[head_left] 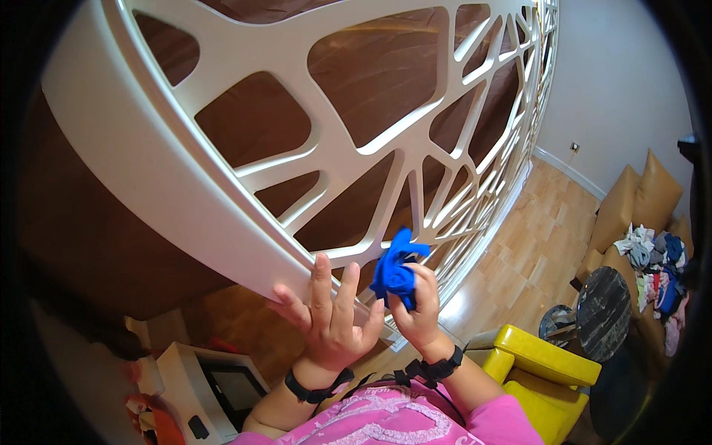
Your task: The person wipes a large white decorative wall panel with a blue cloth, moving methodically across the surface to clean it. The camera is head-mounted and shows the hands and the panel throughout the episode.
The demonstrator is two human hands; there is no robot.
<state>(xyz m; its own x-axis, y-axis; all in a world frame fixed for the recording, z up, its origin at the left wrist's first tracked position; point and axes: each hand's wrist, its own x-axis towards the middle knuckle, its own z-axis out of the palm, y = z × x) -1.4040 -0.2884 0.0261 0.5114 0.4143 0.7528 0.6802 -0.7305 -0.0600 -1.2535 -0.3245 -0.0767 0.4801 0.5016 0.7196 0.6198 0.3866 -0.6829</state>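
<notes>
Before me rises a white openwork lattice partition [339,128] with rounded cut-outs and a broad smooth side edge [183,211]. My left hand [334,322] rests with spread fingers against that edge, low in the picture, and holds nothing. Bunched in my right hand [420,308] is a blue cloth [397,272], close to the lattice bars. Whether the cloth touches the bars I cannot tell. Black bands circle both wrists.
Brown sheeting [384,72] shows behind the lattice. To the right stand a yellow armchair [548,356], a round dark marble-look table [603,314] and a tan sofa [612,214] heaped with clothes [659,272]. A white cabinet [183,384] is at lower left. Wood-look flooring [534,239] runs along the partition.
</notes>
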